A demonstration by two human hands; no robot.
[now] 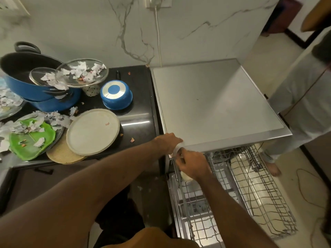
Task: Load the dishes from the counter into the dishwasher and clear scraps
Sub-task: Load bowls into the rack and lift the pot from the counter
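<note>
Head view: in the lower middle of the frame both hands meet at the front left corner of the dishwasher (215,104), above its pulled-out wire rack (254,190). The right hand (193,165) has its fingers curled round a pale object (186,177), mostly hidden, held over the rack's left edge. The left hand (169,142) lies just above it against the steel corner; its fingers are tucked out of sight, so their state cannot be told.

At the left the black table (139,111) carries the dishes. There is a white plate (93,131) overlapping a tan mat (60,154), and a green plate (30,140) strewn with paper scraps (59,120). A large blue pot (26,81) holds glass plates (81,72) of more scraps, and a small blue pan (116,94) sits upside down.

A second person (295,108) stands at the right edge.
</note>
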